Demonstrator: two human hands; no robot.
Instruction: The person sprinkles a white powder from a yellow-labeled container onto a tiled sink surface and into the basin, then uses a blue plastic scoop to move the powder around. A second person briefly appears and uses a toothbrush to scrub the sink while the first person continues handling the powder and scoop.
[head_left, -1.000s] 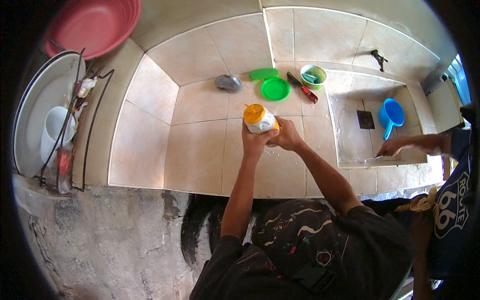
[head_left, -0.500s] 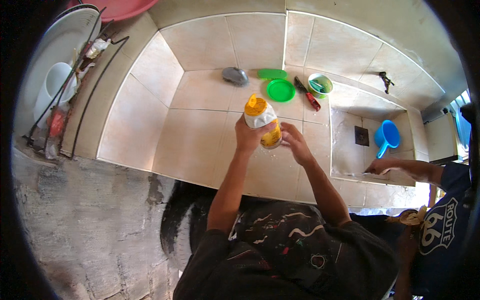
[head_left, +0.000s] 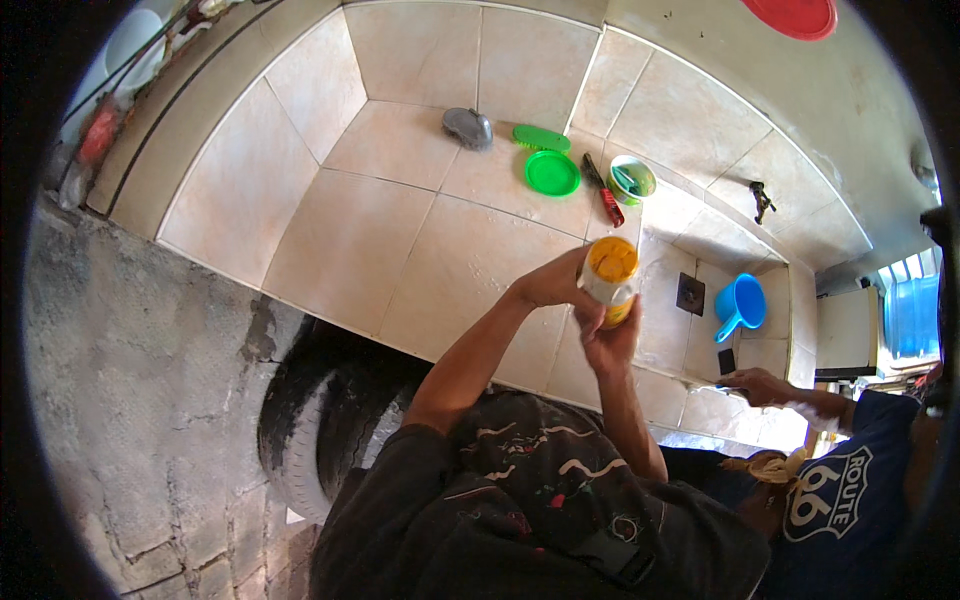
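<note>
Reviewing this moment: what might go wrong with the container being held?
The yellow-lidded container might slip from the left hand and right hand, which hold it off the counter.

Contents might spill if the lid flap is open; I can't tell whether it is.

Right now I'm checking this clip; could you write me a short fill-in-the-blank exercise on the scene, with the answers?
1. In the picture, the container held by the left hand and right hand is further ____ (left or right) than the round flat disc.
2. That disc is ____ in colour.
3. The dipper in the sink is ____ in colour.
4. The slim tool beside the tub has a ____ handle.

Missing words: right; green; blue; red.
</note>
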